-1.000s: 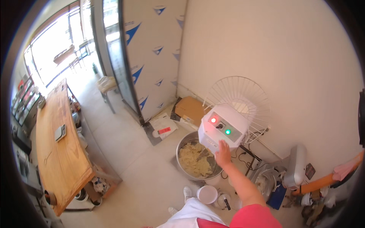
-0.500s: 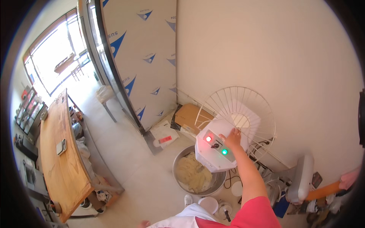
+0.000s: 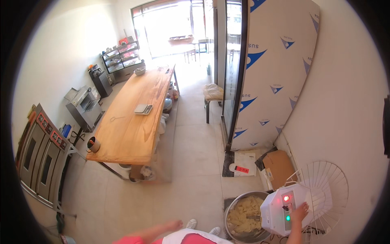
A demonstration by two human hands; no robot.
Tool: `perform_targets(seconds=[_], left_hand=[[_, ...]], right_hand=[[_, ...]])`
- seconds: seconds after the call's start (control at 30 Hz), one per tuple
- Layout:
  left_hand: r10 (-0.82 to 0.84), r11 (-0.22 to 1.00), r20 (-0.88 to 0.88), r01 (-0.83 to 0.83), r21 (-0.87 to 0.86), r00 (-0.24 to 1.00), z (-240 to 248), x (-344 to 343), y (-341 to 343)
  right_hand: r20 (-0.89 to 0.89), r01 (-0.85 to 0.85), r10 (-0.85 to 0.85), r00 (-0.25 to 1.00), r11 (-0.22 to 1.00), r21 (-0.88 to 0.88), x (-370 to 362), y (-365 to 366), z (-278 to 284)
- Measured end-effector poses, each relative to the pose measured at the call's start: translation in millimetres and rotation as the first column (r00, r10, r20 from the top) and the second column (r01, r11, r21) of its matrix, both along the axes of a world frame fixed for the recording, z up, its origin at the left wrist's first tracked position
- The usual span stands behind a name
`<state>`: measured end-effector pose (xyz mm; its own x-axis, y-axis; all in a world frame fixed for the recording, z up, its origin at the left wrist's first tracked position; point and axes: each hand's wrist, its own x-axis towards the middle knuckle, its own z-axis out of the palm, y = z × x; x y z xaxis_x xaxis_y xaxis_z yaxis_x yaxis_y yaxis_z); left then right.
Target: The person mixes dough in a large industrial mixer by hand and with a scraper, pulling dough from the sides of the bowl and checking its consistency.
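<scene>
My right hand [image 3: 300, 211] lies on the white head of a dough mixer [image 3: 268, 217], fingers stretched out, beside the panel with a red light [image 3: 286, 198], a dark switch [image 3: 285, 208] and a green light [image 3: 288, 218]. Whether the thumb touches the switch is unclear. Left of the head sits a steel mixing bowl [image 3: 228, 203] with pale yellow dough [image 3: 243, 213]. The round wire guard [image 3: 343, 179] stands raised behind the mixer. My left hand [image 3: 174, 225] hovers over the floor in front of me, touching nothing visible; its fingers are blurred.
A long wooden table [image 3: 122, 134] on the left bears a kitchen scale [image 3: 143, 109], a metal cup [image 3: 93, 144] and a bowl [image 3: 139, 70]. A deck oven [image 3: 40, 150] stands at far left. Flat cardboard [image 3: 279, 166] lies behind the mixing bowl. A stool [image 3: 213, 92] stands by the glass door.
The view has swung left, so the mixer now appears lower right and the table more central. My left hand has come further into view. My right hand stays at the mixer's panel.
</scene>
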<state>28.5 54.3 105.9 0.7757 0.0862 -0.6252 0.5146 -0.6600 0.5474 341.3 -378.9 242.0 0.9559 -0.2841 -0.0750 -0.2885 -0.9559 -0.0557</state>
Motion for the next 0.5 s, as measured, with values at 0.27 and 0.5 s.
perform_targets(seconds=[0.27,0.5], left_hand=[[-0.133,0.99,0.089,0.136,-0.031,0.987,22.8,58.9,0.2],[-0.226,0.973,0.146,0.23,-0.012,0.963,38.5,73.1,4.8]], right_hand=[[0.292,-0.088,0.092,0.952,0.996,-0.029,-17.9,-2.4,-4.4],[0.403,-0.261,0.27,0.875,0.962,-0.077,-24.8,-23.5,-27.7]])
